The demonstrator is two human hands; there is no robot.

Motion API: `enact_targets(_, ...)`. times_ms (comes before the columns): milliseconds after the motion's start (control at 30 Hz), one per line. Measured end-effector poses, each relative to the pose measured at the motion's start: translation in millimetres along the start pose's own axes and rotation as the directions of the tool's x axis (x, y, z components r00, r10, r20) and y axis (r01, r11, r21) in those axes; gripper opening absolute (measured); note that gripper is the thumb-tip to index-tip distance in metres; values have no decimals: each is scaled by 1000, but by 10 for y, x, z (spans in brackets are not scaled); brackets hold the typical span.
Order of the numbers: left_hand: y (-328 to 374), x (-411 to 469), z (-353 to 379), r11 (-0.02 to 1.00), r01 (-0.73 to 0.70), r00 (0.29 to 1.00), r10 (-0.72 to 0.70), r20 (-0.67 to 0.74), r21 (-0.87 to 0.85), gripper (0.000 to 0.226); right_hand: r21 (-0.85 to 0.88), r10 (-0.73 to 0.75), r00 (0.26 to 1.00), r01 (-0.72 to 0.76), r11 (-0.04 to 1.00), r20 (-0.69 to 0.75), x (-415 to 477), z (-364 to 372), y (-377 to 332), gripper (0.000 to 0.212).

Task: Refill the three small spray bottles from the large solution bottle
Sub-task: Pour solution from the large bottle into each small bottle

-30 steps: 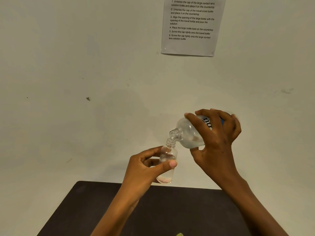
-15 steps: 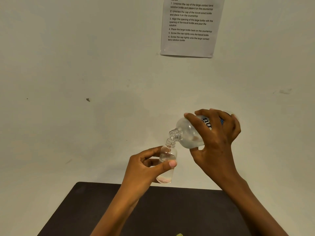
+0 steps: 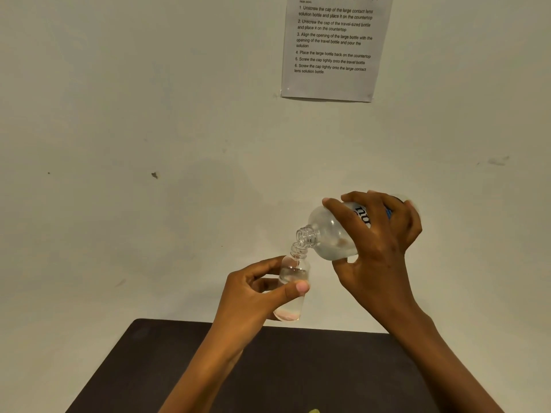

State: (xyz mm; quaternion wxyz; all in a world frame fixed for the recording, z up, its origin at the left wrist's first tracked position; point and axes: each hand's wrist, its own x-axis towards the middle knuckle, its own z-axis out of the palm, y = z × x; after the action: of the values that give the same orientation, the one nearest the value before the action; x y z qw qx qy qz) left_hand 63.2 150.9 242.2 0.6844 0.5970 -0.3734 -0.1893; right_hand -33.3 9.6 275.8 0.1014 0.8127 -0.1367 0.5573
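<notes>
Head — sm. bottle (image 3: 293, 277) in L hand (image 3: 256, 296)

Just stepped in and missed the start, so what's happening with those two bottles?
A person is refilling a small bottle from a big one. The right hand grips the large bottle, tipped neck-down, with its open mouth at the neck of the small bottle. The left hand pinches the small bottle roughly upright above the dark table. A liquid line shows high in the small bottle.
</notes>
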Motion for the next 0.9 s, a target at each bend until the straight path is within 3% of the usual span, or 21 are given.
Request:
enact_targets(433,3,2,2,1000,6,1000,-6,5,2,43,-8,-1,1000,1,1000,9,3,-1,-6,69)
enact_targets(667,-13,19,0,1000,7,1000,-7,-10,10,34,-8,-4,1000,4,1000,12,-4,4,1,78)
enact_targets(900,10,-6,3,1000,13,1000,-13,3,-5,40,-6,-15,1000,15,1000,-9,-2,1,3,66)
